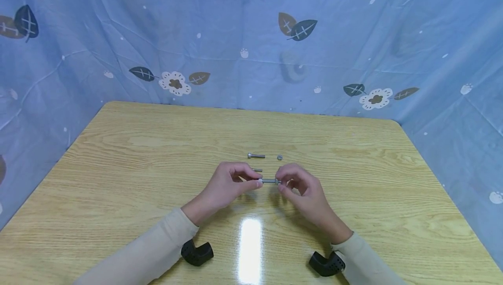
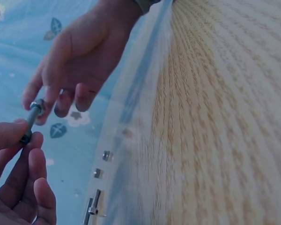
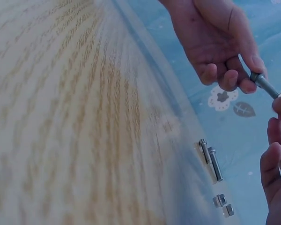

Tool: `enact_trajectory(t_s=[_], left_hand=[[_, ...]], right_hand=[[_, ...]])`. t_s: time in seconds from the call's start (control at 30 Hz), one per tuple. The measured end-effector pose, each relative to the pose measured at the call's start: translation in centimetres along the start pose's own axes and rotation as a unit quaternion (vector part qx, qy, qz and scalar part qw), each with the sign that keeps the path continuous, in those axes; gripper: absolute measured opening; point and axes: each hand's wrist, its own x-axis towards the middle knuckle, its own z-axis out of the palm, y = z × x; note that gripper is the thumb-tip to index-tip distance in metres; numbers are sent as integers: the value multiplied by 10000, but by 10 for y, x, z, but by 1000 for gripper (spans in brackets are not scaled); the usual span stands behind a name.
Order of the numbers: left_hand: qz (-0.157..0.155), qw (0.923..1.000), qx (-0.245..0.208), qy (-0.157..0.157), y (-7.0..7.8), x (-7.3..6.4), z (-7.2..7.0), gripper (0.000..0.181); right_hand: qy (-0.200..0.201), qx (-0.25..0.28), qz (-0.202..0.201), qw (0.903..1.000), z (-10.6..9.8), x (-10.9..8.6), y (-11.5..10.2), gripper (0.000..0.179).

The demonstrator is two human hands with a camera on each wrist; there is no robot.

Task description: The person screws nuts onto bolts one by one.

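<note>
A silver socket-head bolt (image 1: 269,181) is held level above the table between both hands. My left hand (image 1: 228,182) pinches its head between thumb and index finger. At the threaded end, a nut (image 2: 37,105) sits on the bolt, with the thumb and fingers of my right hand (image 1: 304,189) pinching it. Just beyond the hands lie a longer loose bolt (image 1: 256,156) and a loose nut (image 1: 280,157). A shorter bolt (image 3: 204,151) lies beside the longer one, partly covered by my left hand in the head view. Another nut (image 3: 230,210) shows in the wrist views.
The wood-grain table (image 1: 157,136) extends to both sides of the hands. A blue patterned curtain (image 1: 220,23) hangs behind it. Black wrist mounts (image 1: 197,253) sit at both cuffs, and a bright light reflection lies on the near tabletop.
</note>
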Motion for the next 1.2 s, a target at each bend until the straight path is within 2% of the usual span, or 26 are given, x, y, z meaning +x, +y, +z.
enact_trajectory(t_s=[0.3,0.5,0.6,0.7,0.83,1.2], left_hand=[[-27,10000,-13,1,1,0,0,11],[-37,10000,4,11,2,0,-1,10],[-41,10000,30,42,3,0,-2,9],[-54,10000,50,65,3,0,-3,9],[-30,10000,56,66,3,1,-2,10],[124,9999,46,3,3,0,-1,9]], right_hand=[[36,-167,108,9998,2,-1,1,20],[-101,-115,509,9986,2,0,-1,17],[-102,-64,449,9989,2,1,-2,22],[-32,-115,182,9998,2,1,-3,27],[-32,-175,-4,9998,2,1,-3,25],[-18,-304,92,9995,3,1,-3,18]])
